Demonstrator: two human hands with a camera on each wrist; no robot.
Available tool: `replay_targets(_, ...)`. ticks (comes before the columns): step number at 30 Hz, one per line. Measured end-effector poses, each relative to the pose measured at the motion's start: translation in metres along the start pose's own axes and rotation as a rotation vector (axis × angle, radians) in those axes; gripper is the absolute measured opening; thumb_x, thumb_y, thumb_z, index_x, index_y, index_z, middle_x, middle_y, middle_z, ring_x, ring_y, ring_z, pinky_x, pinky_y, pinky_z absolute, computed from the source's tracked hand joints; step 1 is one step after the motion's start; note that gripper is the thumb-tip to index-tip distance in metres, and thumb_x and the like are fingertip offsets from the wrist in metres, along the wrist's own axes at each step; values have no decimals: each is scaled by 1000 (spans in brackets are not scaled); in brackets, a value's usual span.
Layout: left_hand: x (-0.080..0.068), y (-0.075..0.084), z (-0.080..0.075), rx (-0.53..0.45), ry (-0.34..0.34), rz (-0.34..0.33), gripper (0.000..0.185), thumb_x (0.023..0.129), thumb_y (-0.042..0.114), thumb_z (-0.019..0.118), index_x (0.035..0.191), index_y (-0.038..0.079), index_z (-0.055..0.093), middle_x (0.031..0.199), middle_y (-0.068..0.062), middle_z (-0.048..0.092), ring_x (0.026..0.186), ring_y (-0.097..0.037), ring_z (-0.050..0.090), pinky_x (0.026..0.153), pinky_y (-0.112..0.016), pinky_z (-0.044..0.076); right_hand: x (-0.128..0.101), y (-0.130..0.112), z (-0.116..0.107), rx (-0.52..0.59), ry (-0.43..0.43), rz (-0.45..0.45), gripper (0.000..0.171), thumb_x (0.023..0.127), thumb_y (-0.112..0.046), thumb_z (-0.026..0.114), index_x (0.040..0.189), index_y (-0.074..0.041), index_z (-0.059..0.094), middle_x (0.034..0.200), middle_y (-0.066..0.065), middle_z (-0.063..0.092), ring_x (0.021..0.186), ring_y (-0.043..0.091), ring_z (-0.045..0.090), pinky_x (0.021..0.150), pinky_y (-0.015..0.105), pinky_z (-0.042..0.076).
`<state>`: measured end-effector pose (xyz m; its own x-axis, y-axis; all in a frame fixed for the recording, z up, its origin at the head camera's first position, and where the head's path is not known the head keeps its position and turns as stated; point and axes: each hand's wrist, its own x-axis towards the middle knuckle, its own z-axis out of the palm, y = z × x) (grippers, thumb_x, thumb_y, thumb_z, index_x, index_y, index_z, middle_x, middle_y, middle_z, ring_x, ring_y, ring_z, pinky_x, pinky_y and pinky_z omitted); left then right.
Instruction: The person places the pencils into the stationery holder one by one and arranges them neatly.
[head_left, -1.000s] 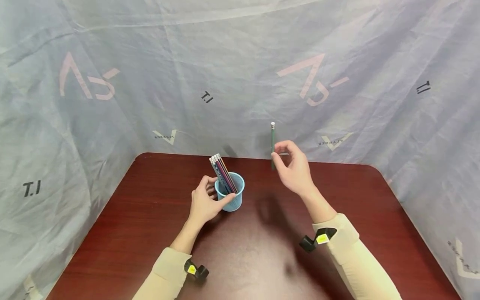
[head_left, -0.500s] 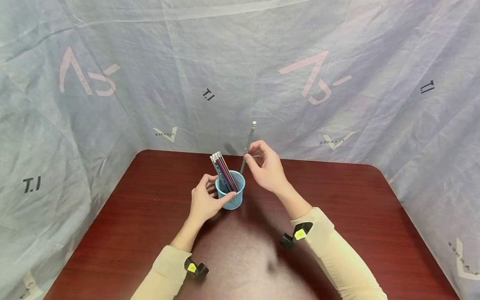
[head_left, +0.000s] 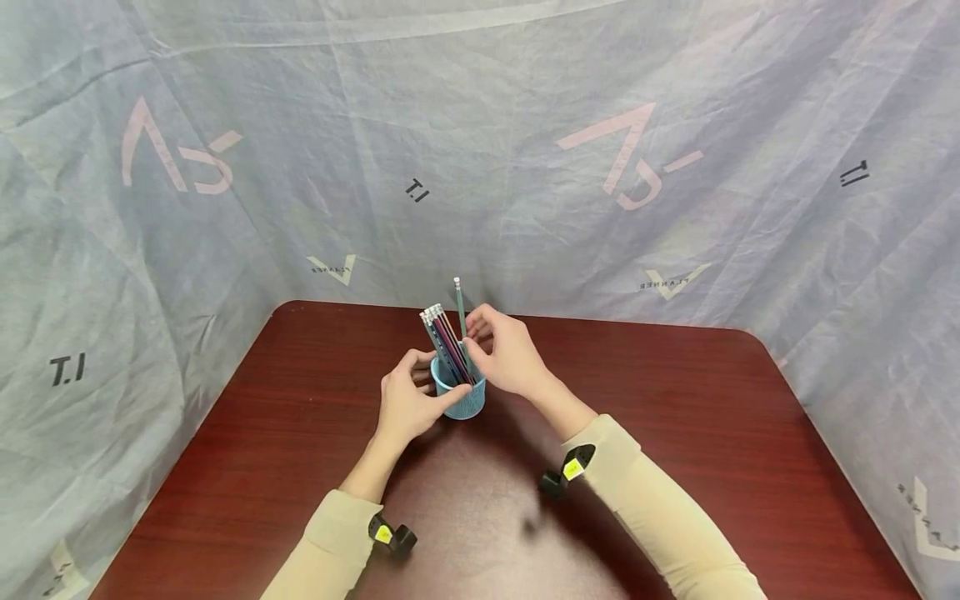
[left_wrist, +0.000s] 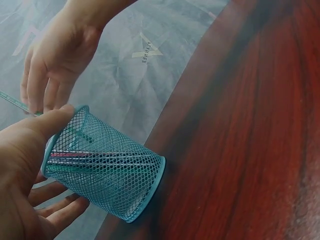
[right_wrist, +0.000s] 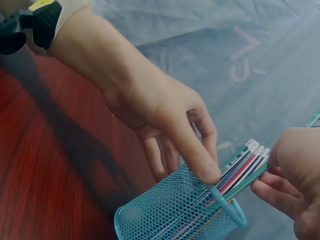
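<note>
Dark red table [head_left: 675,433]: left hand [head_left: 408,408] grips the blue mesh pencil cup [head_left: 465,398] mid-table, and right hand [head_left: 506,358] pinches the green pencil [head_left: 459,304], tip inside the cup's rim. Best to keep the cup braced, lower the pencil straight beside the bundled pencils [head_left: 442,342], and release once it bottoms out.

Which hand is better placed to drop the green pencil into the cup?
The right hand: it already pinches the green pencil above the blue mesh cup, while the left hand steadies it.
</note>
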<state>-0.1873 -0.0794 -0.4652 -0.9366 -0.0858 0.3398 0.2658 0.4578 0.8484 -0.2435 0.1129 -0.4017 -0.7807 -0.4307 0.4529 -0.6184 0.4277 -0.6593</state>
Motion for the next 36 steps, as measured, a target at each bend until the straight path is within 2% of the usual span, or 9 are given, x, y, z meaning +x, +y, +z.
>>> replay_targets(9, -2, -3, 1, 7, 2, 15, 63, 74, 31, 100, 122, 6, 66, 123, -12, 76, 102, -29, 81, 86, -42, 68, 0, 3, 10, -104, -86, 20, 12, 97, -6, 71, 106, -7, 63, 96, 6, 73, 88, 17, 73, 76, 27, 60)
replay_targets(17, -3, -4, 0, 9, 3, 16, 64, 75, 26, 98, 126, 6, 65, 120, -14, 77, 102, -31, 81, 86, -42, 68, 1, -3, 19, -177, -165, 25, 13, 96, -6, 73, 104, -5, 63, 93, 8, 74, 83, 19, 72, 68, 27, 60)
replay_targets(24, -2, -3, 0, -3, -4, 16, 61, 77, 22, 96, 127, 6, 65, 120, -16, 77, 102, -34, 80, 86, -45, 68, 4, -4, 24, -253, -195, 43, 15, 95, -5, 76, 102, -3, 63, 94, 9, 76, 83, 19, 74, 71, 29, 63)
replay_targets(28, -2, -3, 0, -1, -2, 19, 62, 77, 22, 96, 127, 5, 65, 121, -16, 77, 103, -34, 80, 86, -46, 68, 5, -4, 24, -268, -203, 57, 16, 94, -5, 78, 101, -3, 64, 94, 9, 76, 84, 21, 74, 73, 32, 64)
replay_targets(36, -3, -1, 1, -17, 2, 27, 64, 75, 26, 99, 126, 5, 65, 121, -14, 76, 103, -32, 80, 86, -46, 68, 9, -7, 16, -226, -194, 56, 11, 93, -4, 75, 97, -5, 65, 89, 8, 77, 77, 18, 73, 66, 26, 60)
